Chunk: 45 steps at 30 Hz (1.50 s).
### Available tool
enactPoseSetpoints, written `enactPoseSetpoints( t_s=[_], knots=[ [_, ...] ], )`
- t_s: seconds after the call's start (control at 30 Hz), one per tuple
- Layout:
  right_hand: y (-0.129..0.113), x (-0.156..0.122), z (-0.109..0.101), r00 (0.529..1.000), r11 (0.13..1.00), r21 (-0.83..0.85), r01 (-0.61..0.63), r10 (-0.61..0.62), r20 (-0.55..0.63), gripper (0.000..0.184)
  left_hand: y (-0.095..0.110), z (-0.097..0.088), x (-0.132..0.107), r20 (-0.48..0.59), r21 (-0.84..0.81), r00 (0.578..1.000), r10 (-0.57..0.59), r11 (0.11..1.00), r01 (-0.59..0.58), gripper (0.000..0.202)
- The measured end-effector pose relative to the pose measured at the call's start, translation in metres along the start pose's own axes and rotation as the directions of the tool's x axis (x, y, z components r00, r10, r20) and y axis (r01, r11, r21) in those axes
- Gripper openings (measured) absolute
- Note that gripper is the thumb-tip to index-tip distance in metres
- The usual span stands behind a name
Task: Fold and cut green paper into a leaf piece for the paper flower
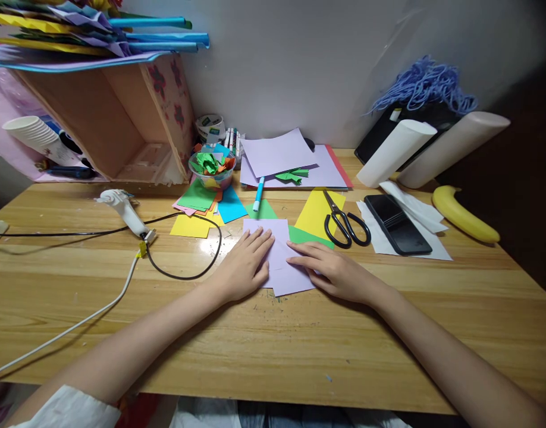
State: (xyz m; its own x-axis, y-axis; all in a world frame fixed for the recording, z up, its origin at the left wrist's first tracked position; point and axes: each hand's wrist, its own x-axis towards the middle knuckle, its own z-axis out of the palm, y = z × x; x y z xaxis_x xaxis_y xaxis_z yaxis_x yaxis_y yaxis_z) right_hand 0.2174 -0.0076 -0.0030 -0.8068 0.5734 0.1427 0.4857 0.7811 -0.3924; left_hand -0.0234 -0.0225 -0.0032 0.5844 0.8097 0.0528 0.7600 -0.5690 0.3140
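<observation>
Two overlapping pieces of lilac paper lie on the wooden table in front of me. My left hand rests flat on their left side, fingers stretched out. From the right, my right hand lies on the other side of the lilac paper, its fingers spread and pointing left. Part of the sheets is hidden under both hands. A green sheet shows just beyond my right hand, partly under the lilac paper. Black-handled scissors lie partly on a yellow sheet. A blue marker lies beyond the lilac paper.
A glue gun with looping cables stands left. Behind are a bowl of paper scraps, stacked lilac sheets and a pink box. A phone, a banana and paper rolls occupy the right.
</observation>
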Motion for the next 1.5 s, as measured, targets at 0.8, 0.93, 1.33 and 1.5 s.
enactPoseSetpoints(
  t_s=[0.8, 0.93, 1.33, 1.5],
  knots=[
    [-0.007, 0.004, -0.002, 1.0, 0.999, -0.032, -0.018, 0.018, 0.0, 0.038, -0.003, 0.0, 0.0, -0.053, 0.164, 0.999, -0.008, 0.986, 0.017, 0.053],
    [-0.011, 0.009, -0.001, 0.999, 0.999, -0.014, -0.033, 0.033, 0.033, 0.048, -0.002, -0.001, 0.001, -0.051, 0.179, 0.999, -0.015, 0.984, 0.024, 0.059],
    [-0.017, 0.013, -0.001, 0.996, 0.994, -0.078, -0.079, 0.083, 0.038, 0.054, -0.004, -0.005, 0.004, -0.059, 0.207, 0.998, -0.028, 0.978, 0.039, 0.057],
    [-0.021, -0.011, -0.006, 0.99, 0.988, -0.075, -0.138, 0.139, 0.016, 0.051, -0.004, -0.002, 0.005, -0.067, 0.224, 0.997, -0.026, 0.974, 0.04, 0.058]
  ],
)
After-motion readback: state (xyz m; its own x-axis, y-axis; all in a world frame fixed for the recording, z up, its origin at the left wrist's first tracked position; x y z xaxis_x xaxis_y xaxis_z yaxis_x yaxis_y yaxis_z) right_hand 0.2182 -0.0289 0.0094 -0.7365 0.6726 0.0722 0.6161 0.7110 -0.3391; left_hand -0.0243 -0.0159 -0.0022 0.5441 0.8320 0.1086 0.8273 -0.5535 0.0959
